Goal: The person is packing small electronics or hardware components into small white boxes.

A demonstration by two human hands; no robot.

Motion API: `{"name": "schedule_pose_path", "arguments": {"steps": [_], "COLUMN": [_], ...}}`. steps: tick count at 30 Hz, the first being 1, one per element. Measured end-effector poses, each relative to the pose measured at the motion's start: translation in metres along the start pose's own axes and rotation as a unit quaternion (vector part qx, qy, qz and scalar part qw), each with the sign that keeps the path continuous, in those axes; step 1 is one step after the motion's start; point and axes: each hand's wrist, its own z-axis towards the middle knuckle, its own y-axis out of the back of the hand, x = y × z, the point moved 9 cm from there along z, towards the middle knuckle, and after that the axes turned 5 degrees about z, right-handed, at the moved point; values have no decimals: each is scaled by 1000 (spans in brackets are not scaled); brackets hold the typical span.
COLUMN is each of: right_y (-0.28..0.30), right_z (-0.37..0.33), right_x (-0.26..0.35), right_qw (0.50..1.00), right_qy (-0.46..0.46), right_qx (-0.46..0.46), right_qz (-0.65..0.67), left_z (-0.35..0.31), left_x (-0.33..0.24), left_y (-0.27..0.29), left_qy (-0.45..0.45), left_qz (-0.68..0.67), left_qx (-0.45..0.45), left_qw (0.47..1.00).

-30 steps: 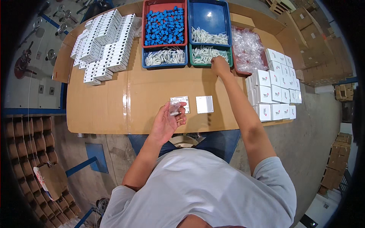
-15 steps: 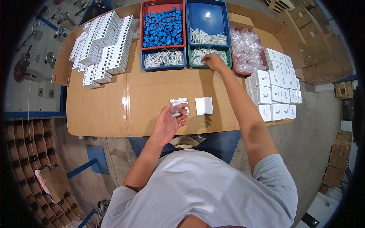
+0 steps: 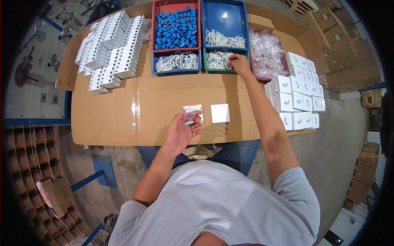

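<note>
My left hand [image 3: 180, 133] is raised near the table's front edge, its fingers closed on a small clear plastic bag [image 3: 190, 116] with a little white piece inside. Partly hidden behind it lies a white square plate [image 3: 198, 108] with dark marks. Just right of that is a plain white square plate [image 3: 220, 113], lying flat. My right hand [image 3: 240, 64] reaches to the right end of a green tray [image 3: 221, 71] of small white plug-like pieces [image 3: 217, 58]. Its fingertips are pinched together among them; what they grip is too small to tell.
Blue clips fill a red tray [image 3: 154, 24]. A blue tray [image 3: 155, 70] below it and another blue tray [image 3: 223, 18] hold white pieces. Clear bags [image 3: 264, 53] fill a reddish tray. White boxes are stacked at left [image 3: 113, 49] and right [image 3: 297, 92]. Cardboard walls [image 3: 63, 76] edge the table.
My right hand has shifted slightly right within the green tray, exposing more white pieces. My left hand has stayed nearly still with the plastic bag.
</note>
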Motion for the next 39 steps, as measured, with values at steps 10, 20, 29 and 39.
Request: {"name": "schedule_pose_path", "arguments": {"steps": [10, 20, 29, 39], "right_y": [0, -22, -78, -78], "right_z": [-51, -96, -227, -242], "right_x": [37, 67, 174, 194], "right_qw": [918, 877, 804, 901], "right_qy": [-87, -94, -100, -67], "right_qx": [-77, -27, 155, 94], "right_qz": [380, 471, 566, 418], "left_z": [0, -1, -6, -4], "left_x": [0, -1, -14, -21], "left_y": [5, 2, -15, -28], "left_qy": [-2, -6, -22, -41], "left_qz": [-10, -4, -35, -10], "left_qx": [-2, -6, 16, 26], "left_qw": [1000, 1000, 999, 999]}}
